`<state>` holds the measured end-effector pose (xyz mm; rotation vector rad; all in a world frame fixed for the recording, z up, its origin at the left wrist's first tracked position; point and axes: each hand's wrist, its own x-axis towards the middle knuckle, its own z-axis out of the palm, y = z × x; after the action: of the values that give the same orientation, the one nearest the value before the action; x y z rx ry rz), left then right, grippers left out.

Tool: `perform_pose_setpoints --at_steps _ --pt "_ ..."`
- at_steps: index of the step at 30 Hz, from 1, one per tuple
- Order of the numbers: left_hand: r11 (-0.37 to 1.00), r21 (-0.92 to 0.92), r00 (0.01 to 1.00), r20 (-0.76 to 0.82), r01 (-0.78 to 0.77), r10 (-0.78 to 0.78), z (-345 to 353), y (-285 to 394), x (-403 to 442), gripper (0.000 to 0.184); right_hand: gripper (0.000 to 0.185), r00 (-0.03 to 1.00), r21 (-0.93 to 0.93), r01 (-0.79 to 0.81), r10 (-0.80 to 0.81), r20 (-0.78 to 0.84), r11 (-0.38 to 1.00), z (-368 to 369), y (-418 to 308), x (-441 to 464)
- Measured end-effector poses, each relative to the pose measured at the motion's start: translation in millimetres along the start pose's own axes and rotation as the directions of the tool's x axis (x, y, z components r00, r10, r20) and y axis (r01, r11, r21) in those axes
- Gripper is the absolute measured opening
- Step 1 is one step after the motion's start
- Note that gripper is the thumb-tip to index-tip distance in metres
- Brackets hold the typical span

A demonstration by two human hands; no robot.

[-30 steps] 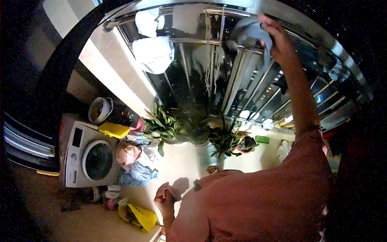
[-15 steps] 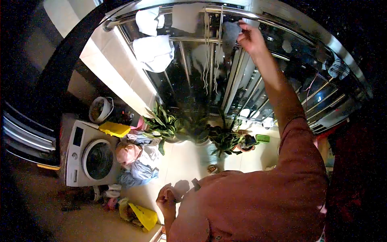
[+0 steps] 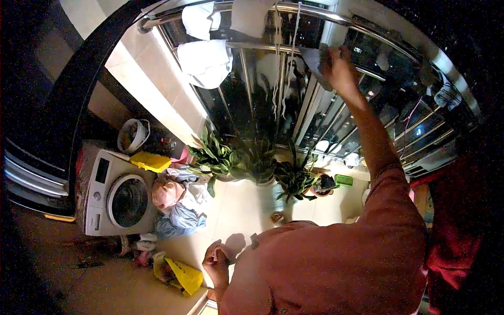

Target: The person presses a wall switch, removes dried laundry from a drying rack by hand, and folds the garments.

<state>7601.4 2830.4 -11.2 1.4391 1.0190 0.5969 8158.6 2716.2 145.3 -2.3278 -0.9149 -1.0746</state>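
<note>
My right hand (image 3: 339, 68), at the upper right, is closed on a grey cloth (image 3: 314, 62) at the lower rail of the metal railing (image 3: 332, 17). Low in the view, my left hand (image 3: 215, 258) is closed round a small pinkish cloth (image 3: 222, 251). White cloths (image 3: 206, 64) hang over the rails at the upper left, with a greyish cloth (image 3: 254, 17) beside them. Long pale strings (image 3: 276, 68) dangle between these and my right hand.
A washing machine (image 3: 100, 195) stands at the left, with a clothes pile (image 3: 184, 202) beside it. Potted plants (image 3: 294, 176) line the railing's foot. A yellow bag (image 3: 185, 276) lies at lower left, and a white bucket (image 3: 134, 135) stands above the machine.
My right hand has moved left and down with the grey cloth, from the upper rail to the lower one. My left hand has barely moved and still holds the pinkish cloth.
</note>
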Motion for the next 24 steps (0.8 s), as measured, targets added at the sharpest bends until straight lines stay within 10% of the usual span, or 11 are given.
perform_pose_setpoints --at_steps 1,3,6,8,12,14,16,24 --pt "1.000 -0.004 1.000 0.008 -0.003 0.003 0.4 2.0 -0.2 0.022 0.039 0.982 -0.189 0.121 -0.145 -0.117 0.974 -4.1 -2.6 -2.6" --pt "1.000 0.008 1.000 0.022 0.006 -0.006 5.6 15.9 -1.3 0.022 0.038 0.987 0.236 -0.142 0.118 0.112 0.961 -6.6 -8.2 8.1" --pt "0.998 0.067 0.999 0.035 0.001 -0.004 13.5 38.9 -4.3 0.020 0.033 0.984 0.357 -0.065 0.001 0.176 0.932 26.7 0.9 18.2" --pt "0.993 0.101 0.998 0.025 -0.064 0.062 16.4 42.3 -2.7 0.020 0.029 0.946 0.013 0.321 -0.321 0.043 0.947 60.4 6.7 21.8" --pt "0.999 0.039 0.999 -0.017 -0.032 0.033 17.9 46.9 -8.2 0.021 0.024 0.984 -0.101 0.180 -0.180 0.000 0.979 53.5 -30.2 37.3" --pt "0.945 -0.326 1.000 0.000 -0.028 0.030 -0.6 -4.5 -1.4 0.022 0.026 0.931 -0.069 0.225 -0.236 -0.279 0.972 10.3 -51.3 64.6" --pt "0.998 -0.070 0.993 -0.116 0.000 -0.009 0.9 -8.1 -6.8 0.022 0.033 0.857 -0.165 0.266 -0.311 -0.411 0.950 -20.4 -64.1 92.4" --pt "0.996 -0.089 0.978 -0.210 -0.017 -0.002 13.9 26.7 -19.1 0.021 0.040 0.956 -0.178 0.201 -0.233 -0.177 0.963 70.6 -115.2 161.5"
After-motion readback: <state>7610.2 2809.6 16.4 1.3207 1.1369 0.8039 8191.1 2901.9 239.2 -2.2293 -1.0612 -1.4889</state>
